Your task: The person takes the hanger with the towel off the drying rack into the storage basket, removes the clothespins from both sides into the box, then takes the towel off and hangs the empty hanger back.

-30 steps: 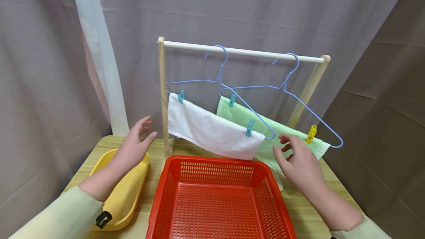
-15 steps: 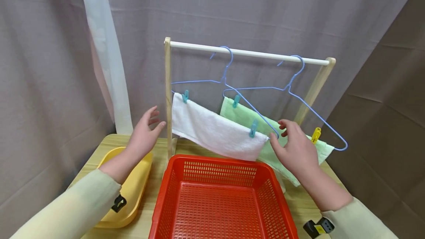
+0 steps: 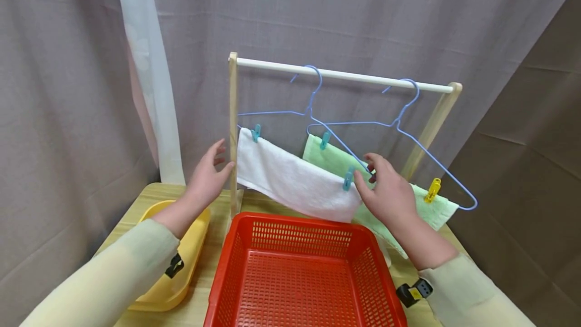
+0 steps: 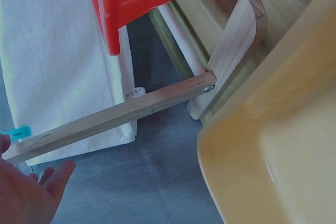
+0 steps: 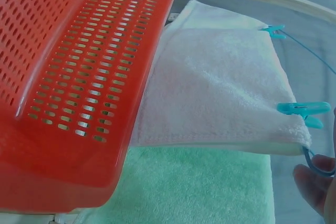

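Observation:
A white towel (image 3: 290, 175) hangs from a blue wire hanger (image 3: 336, 138), held by teal clothespins (image 3: 348, 178). Behind it, a green towel (image 3: 333, 158) hangs from a second blue hanger (image 3: 422, 145), with a teal pin at one end and a yellow clothespin (image 3: 433, 190) at the other. My right hand (image 3: 388, 193) is at the front hanger's right end, thumb and fingers apart on either side of the wire. In the right wrist view, that wire end (image 5: 314, 166) lies by a fingertip. My left hand (image 3: 206, 178) is beside the rack's left post, fingers loosely bent, holding nothing.
The wooden rack (image 3: 233, 135) carries both hangers on a white bar (image 3: 345, 75). A red perforated basket (image 3: 299, 218) stands in front of the towels. A yellow tub (image 3: 199, 246) sits on the wooden table (image 3: 145, 193) at left, with grey curtains behind.
My right hand has moved left and up from the green towel to the front hanger's right end. My left hand has risen and come closer to the left post. The view has shifted slightly.

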A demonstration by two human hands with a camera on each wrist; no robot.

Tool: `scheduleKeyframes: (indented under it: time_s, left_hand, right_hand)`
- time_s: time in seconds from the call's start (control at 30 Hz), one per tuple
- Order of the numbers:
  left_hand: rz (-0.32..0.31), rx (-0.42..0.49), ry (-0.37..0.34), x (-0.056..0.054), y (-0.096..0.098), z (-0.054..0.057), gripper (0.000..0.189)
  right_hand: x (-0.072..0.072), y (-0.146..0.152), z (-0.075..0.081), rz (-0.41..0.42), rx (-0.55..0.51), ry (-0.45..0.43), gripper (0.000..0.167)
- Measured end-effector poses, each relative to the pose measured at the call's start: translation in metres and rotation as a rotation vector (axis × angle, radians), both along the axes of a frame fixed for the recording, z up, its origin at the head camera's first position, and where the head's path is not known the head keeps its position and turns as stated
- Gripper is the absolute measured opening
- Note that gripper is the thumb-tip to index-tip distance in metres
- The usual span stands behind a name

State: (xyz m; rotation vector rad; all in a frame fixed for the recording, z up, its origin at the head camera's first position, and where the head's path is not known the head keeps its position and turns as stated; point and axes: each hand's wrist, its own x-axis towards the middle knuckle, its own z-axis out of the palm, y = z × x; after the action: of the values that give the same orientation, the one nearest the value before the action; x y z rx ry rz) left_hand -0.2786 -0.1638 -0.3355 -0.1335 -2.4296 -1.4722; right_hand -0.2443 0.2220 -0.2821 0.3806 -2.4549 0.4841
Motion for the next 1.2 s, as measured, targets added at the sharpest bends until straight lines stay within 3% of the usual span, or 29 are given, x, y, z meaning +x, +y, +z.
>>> scheduleKeyframes:
  time_s: [0.4,0.8,1.2]
  left_hand:
    - [-0.014,-0.008,-0.001,-0.007,0.012,0.003,0.076]
    - [-0.008,-0.063,0.039,-0.013,0.013,-0.006,0.074]
    - [0.009,-0.13,0.051,-0.015,0.012,-0.009,0.074]
  right_hand:
    - [-0.013,-0.005,-0.001,-0.012,-0.013,0.009,0.041]
    - [-0.018,-0.006,-0.007,0.017,0.004,0.092,0.033]
    - [-0.018,-0.007,-0.014,0.012,-0.11,0.151,0.027]
